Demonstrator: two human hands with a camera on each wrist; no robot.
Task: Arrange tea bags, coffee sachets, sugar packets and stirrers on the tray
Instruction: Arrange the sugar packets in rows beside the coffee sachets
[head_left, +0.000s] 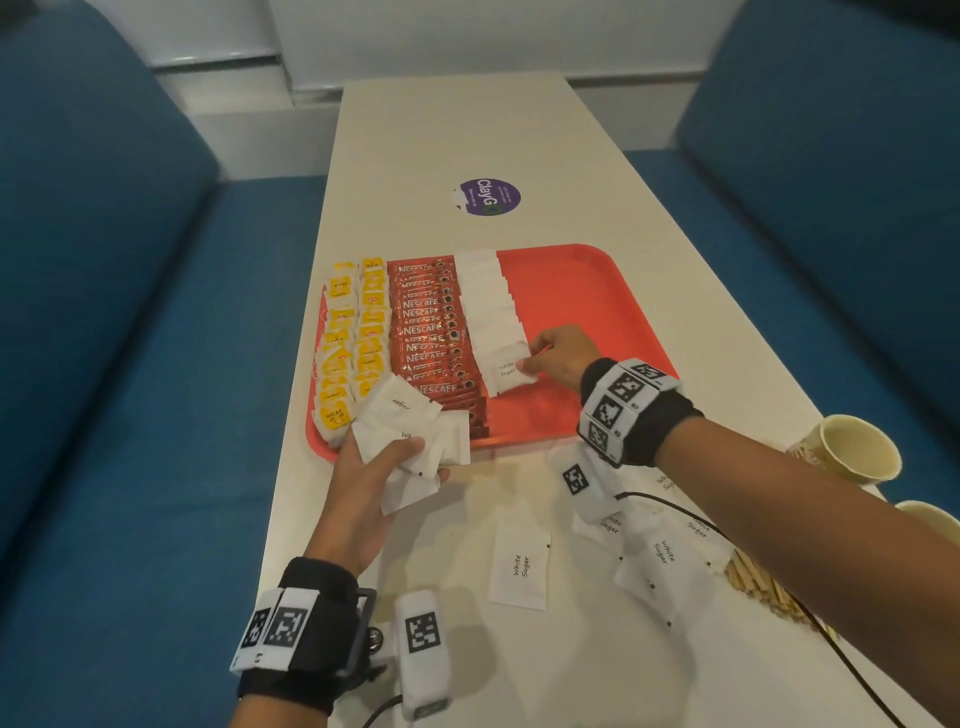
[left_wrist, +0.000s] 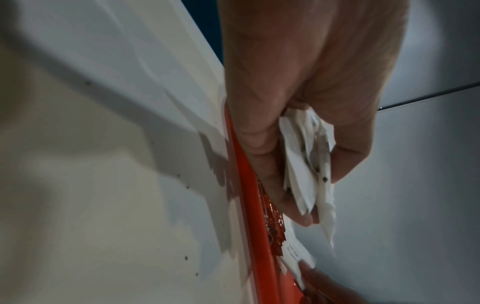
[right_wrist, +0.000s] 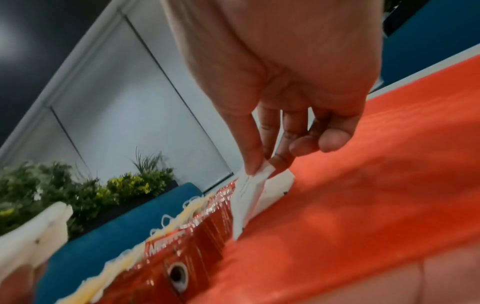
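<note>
An orange tray lies on the white table. On it run rows of yellow tea bags, red coffee sachets and white sugar packets. My right hand pinches one sugar packet at the near end of the sugar row; in the right wrist view thumb and fingers nip its edge. My left hand grips a bundle of sugar packets over the tray's near left corner, seen bunched in the palm. Wooden stirrers lie under my right forearm.
Loose sugar packets lie on the table near me. Paper cups stand at the right edge. A purple round sticker is beyond the tray. Blue benches flank the table. The tray's right half is bare.
</note>
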